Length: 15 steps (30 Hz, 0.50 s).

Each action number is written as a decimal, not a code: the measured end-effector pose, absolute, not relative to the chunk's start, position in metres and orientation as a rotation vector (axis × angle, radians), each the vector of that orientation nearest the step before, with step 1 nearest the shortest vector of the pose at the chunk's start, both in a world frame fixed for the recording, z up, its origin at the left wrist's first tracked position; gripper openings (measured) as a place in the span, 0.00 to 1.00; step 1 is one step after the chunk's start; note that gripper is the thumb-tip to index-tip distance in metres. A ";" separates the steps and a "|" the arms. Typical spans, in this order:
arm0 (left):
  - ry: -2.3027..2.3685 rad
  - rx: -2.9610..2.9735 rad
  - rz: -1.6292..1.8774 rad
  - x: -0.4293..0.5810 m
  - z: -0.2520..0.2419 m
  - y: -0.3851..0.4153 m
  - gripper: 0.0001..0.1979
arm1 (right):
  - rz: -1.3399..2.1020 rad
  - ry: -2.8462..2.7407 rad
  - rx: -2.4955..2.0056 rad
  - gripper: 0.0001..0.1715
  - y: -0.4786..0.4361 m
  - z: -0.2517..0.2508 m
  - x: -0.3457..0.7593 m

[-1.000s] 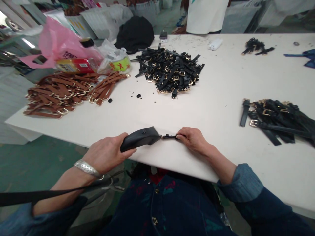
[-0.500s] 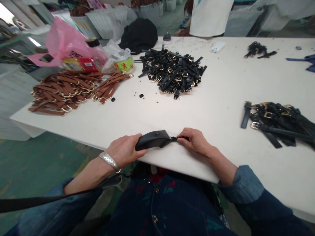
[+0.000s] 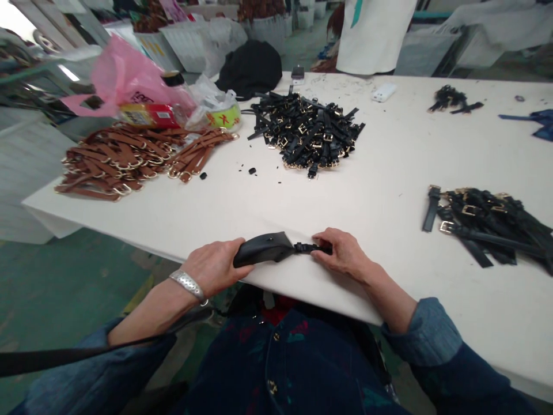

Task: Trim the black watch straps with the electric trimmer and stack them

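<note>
My left hand (image 3: pixel 218 266) is wrapped round the rear end of a black tool (image 3: pixel 261 249) with a curved, smooth body, near the table's front edge. From the tool's right end a thin black strap (image 3: pixel 305 248) runs to my right hand (image 3: pixel 341 253), whose thumb and fingers close on it. Where the strap meets the tool is too small to make out. Beyond my hands lies a heap of black straps with gold buckles (image 3: pixel 309 129). Another group of black buckled straps (image 3: pixel 488 216) is off to the right.
Brown straps (image 3: pixel 116 153) lie at the left, before a pink bag (image 3: pixel 123 75) and a clear bag. A black cap (image 3: pixel 250 69), a phone (image 3: pixel 298 74) and a white device (image 3: pixel 383 92) sit along the far edge of the white table (image 3: pixel 371 173). Small black scraps are scattered about.
My right hand has shifted slightly down and its fingers have spread a little; more of the strap shows between it and the tool. My left hand keeps its hold. The camera view has shifted slightly.
</note>
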State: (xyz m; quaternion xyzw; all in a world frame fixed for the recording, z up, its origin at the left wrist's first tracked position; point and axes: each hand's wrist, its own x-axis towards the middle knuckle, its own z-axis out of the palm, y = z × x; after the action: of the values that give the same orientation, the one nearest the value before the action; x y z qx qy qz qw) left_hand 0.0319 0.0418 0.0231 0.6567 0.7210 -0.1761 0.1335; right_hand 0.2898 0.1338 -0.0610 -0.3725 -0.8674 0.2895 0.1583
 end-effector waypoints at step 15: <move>2.133 1.835 -0.408 0.033 0.024 0.038 0.18 | 0.750 -2.380 -1.214 0.10 0.125 -0.068 0.276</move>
State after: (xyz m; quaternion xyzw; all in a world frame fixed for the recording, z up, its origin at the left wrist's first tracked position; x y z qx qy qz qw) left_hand 0.0328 0.0380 0.0242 0.6383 0.7418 -0.1419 0.1485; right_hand 0.2762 0.1251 -0.0685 -0.4303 -0.8432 0.2657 0.1824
